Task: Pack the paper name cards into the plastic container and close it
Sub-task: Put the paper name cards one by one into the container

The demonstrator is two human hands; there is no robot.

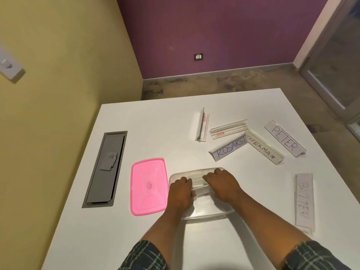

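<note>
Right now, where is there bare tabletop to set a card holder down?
Bare: the far-left stretch beyond the pink lid and grey hatch; also between the clear container and BITTER holder. Crowded: far right, round KOSAKSI, SUPERMAN, PETER.

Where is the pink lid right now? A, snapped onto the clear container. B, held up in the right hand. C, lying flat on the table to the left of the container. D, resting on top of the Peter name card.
C: the pink lid lies flat on the white table, just left of the clear container, which is open on top, with both hands in it.
</note>
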